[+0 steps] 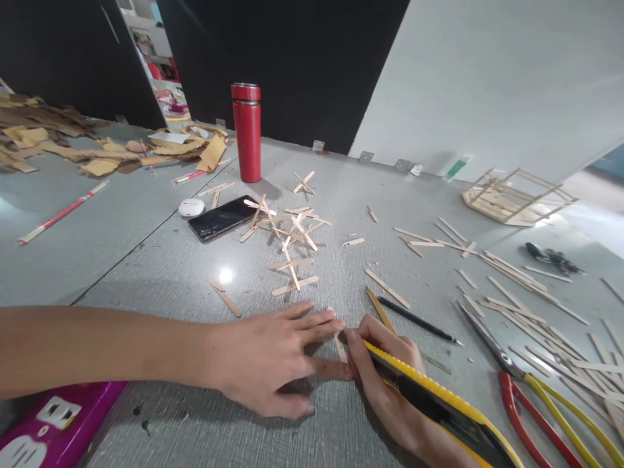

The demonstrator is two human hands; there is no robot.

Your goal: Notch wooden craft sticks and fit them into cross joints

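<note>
My left hand [277, 357] lies palm down with its fingers spread, two of them pressing a short wooden craft stick [340, 348] against the grey table. My right hand [390, 377] is closed around a yellow and black utility knife [429, 393], its front end close to that stick. The blade itself is hidden by my fingers. Just beyond the right hand lie a yellow pencil-like stick [381, 311] and a black pen [419, 320]. Ahead of my left fingers, several craft sticks are joined in crossed shapes [292, 263].
A red tumbler [247, 133] stands behind a black phone [224, 219] and a white case [191, 207]. Scissors [507, 361] with red and yellow handles and loose sticks [550, 331] lie at right, near a stick frame [517, 198]. A purple object [92, 413] sits lower left.
</note>
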